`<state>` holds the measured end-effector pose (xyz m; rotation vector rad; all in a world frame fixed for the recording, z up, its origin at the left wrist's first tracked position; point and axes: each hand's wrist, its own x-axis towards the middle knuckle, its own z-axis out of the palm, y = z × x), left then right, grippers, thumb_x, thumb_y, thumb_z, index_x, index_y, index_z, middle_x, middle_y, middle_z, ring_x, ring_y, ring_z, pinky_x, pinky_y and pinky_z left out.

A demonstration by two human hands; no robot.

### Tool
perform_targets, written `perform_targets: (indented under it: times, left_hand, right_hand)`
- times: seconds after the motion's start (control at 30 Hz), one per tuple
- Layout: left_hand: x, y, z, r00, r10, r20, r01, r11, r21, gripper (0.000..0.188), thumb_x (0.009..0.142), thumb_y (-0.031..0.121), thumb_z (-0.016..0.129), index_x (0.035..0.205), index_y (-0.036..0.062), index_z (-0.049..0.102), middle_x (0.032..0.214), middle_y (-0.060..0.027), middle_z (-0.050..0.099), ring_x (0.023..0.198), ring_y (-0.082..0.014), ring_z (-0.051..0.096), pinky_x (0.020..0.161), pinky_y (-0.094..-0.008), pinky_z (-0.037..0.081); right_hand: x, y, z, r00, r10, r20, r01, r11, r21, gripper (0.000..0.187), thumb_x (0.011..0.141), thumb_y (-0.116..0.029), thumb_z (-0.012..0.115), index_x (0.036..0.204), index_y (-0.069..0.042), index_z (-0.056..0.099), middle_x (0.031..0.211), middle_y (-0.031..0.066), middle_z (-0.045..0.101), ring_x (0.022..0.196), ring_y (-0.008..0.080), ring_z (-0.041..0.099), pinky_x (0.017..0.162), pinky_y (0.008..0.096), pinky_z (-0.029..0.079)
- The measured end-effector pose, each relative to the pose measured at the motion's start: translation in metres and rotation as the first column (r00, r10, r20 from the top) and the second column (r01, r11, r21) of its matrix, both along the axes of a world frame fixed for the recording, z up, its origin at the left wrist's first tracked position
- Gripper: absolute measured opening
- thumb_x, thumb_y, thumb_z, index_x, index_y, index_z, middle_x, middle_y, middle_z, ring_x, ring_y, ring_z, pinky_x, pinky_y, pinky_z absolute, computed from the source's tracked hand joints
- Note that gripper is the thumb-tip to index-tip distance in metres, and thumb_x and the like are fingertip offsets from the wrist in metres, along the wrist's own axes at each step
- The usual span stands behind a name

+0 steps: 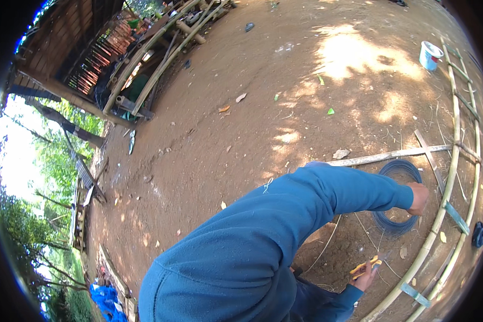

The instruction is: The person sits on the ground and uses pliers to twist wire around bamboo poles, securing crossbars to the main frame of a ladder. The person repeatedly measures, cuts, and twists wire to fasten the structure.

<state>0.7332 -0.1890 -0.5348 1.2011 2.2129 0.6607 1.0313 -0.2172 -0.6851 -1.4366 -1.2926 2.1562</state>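
Observation:
A coil of dark wire (394,228) lies on the dirt at the right, beside the bamboo ladder. My left arm, in a blue sleeve, reaches across to it. My left hand (419,199) is closed at the coil's right side, gripping the wire; the fingertips are mostly hidden. Nearer and lower, my right hand (365,277) is closed around a yellow-handled tool that looks like pliers (366,264). The tool is apart from the coil, and its jaws are hard to make out.
A bamboo ladder (449,134) curves along the right. A pale pole (386,156) and a flat wooden strip (430,158) cross near the coil. A white and blue bucket (429,58) stands beyond. Stacked bamboo (158,67) is far left; a blue tarp (106,301) lies lower left.

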Motion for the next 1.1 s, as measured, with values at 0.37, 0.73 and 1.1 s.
perform_targets:
  times: [0.37, 0.73, 1.1]
  left_hand:
    - [-0.031, -0.016, -0.021, 0.979, -0.2, 0.033, 0.195, 0.973, 0.12, 0.023, 0.089, 0.026, 0.059, 0.095, 0.0074, 0.071, 0.096, -0.0095, 0.069, 0.086, -0.0234, 0.064, 0.08, -0.0356, 0.051]
    - [0.003, -0.02, 0.031, 0.952, -0.274, 0.139, 0.271, 0.962, 0.043, 0.023, 0.092, 0.022, 0.056, 0.094, 0.0039, 0.07, 0.078, -0.0052, 0.066, 0.068, -0.0106, 0.055, 0.067, -0.0277, 0.046]
    - [0.009, -0.027, 0.025, 0.929, -0.261, 0.263, 0.26, 0.965, 0.036, 0.019, 0.091, 0.016, 0.057, 0.095, 0.0003, 0.067, 0.075, -0.0032, 0.065, 0.064, -0.0078, 0.051, 0.059, -0.0246, 0.042]
  right_hand:
    - [-0.047, -0.008, 0.071, 0.865, 0.018, -0.501, -0.166, 0.954, -0.252, 0.044, 0.095, -0.004, 0.044, 0.137, 0.0, 0.035, 0.139, 0.0137, 0.043, 0.122, 0.0316, 0.05, 0.093, 0.0393, 0.048]
    - [-0.06, -0.009, 0.086, 0.808, 0.005, -0.589, -0.159, 0.965, -0.209, 0.035, 0.098, -0.013, 0.046, 0.13, 0.0, 0.044, 0.117, 0.0169, 0.06, 0.092, 0.0125, 0.057, 0.084, 0.0275, 0.047]
    - [-0.096, -0.002, 0.097, 0.844, -0.108, -0.525, 0.012, 0.983, -0.184, 0.031, 0.093, 0.0, 0.046, 0.124, 0.002, 0.044, 0.107, 0.0165, 0.063, 0.102, 0.023, 0.062, 0.088, 0.0335, 0.05]
